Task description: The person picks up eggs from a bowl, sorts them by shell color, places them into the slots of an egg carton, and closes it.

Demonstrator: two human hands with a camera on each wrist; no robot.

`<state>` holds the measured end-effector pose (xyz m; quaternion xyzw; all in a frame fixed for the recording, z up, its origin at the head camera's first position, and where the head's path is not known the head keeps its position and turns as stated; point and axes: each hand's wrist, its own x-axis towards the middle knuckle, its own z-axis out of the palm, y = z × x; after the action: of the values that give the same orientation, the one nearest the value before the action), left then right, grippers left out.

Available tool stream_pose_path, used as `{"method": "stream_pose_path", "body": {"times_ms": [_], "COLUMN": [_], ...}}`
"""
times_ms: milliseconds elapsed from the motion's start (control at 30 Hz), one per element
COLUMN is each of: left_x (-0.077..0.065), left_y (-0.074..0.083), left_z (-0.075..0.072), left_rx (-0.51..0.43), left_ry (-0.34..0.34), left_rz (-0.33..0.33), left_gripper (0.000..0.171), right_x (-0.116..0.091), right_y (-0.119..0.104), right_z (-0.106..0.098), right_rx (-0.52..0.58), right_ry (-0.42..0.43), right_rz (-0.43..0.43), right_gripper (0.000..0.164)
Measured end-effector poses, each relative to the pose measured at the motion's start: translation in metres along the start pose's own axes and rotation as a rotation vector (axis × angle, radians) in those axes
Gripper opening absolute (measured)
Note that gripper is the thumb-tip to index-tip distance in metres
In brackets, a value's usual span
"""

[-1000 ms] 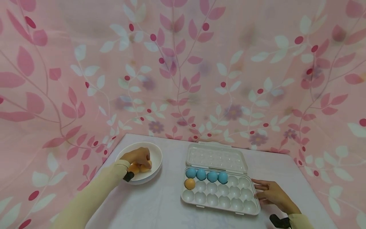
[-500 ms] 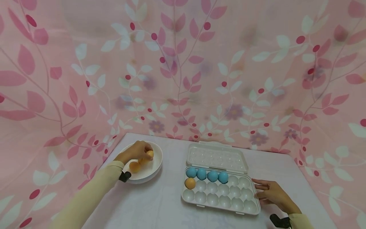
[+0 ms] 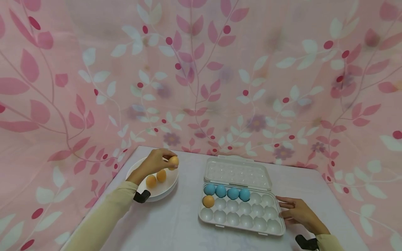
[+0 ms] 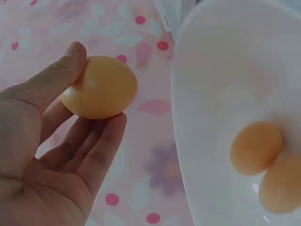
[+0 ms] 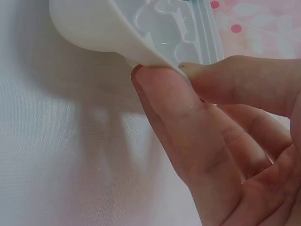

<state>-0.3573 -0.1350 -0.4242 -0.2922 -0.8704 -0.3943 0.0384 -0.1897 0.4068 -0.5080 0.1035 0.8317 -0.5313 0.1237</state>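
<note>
Above the right rim of a white bowl (image 3: 171,190), my left hand (image 3: 156,161) holds an orange-yellow egg (image 4: 101,87) between thumb and fingertips. Two more orange eggs (image 4: 256,147) lie touching or nearly so inside the bowl. An opened white egg box (image 3: 238,226) lies on the table, its clear lid (image 3: 237,171) folded back. Several blue eggs (image 3: 233,193) fill the left of its back row, and one orange egg (image 3: 208,201) sits at the left of the middle row. My right hand (image 3: 301,213) pinches the box's right edge, thumb on top of the rim, fingers under it.
A white cloth (image 3: 182,223) covers the table. Pink leaf-patterned fabric (image 3: 201,87) hangs behind and at both sides. The bowl's raised wall stands close to my left wrist.
My left hand has lifted an egg out of the bowl, moving up and to the right, uncovering the two eggs beneath. The right hand and box stay put.
</note>
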Motion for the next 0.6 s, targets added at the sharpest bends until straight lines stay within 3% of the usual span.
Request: {"method": "stream_pose_path", "body": {"times_ms": [200,467,600], "left_x": [-0.003,-0.006,-0.004], "left_y": [0.015,0.028,0.034], "left_z": [0.015,0.034,0.043], "left_rx": [-0.082,-0.162,-0.178], "left_ry": [0.014,-0.028,-0.054], "left_rz": [0.046,0.035,0.061], "left_gripper": [0.043,0.041,0.042], "right_x": [0.002,0.002,0.001], "right_y": [0.004,0.002,0.001], "right_z": [0.001,0.002,0.001], "right_rx": [-0.01,-0.014,-0.012], "right_ry": [0.003,-0.003,-0.007], "right_rz": [-0.002,-0.005,-0.002], "right_gripper": [0.079,0.078,0.079]}}
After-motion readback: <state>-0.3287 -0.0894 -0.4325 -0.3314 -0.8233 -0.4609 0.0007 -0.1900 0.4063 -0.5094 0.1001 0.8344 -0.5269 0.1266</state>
